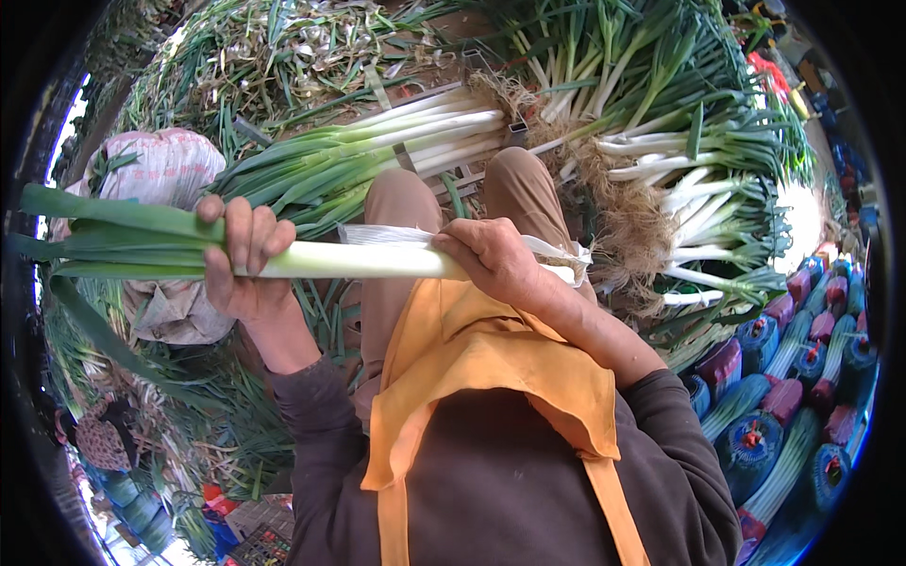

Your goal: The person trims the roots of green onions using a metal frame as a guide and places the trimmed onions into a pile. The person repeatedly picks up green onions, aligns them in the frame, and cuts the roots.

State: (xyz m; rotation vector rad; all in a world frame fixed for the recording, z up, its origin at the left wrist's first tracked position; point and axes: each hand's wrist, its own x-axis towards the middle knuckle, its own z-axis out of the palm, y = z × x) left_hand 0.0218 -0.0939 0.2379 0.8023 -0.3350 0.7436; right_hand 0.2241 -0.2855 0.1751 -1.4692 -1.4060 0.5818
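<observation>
My left hand is wrapped around the green upper part of a large leek, its leaves fanning out to the left. Around the white shank near the root end closes my right hand. Whitish stripped material hangs behind the shank, between the hands, and shows again near the roots at right. Under the leek are my knees and an orange apron. Beyond the knees, a row of leeks lies across a metal frame, roots to the right.
Piled leeks with matted roots lie at the right. Packed bundles in blue netting stand at lower right. A white woven sack sits at left, with leaf trimmings behind. A person is partly visible at lower left.
</observation>
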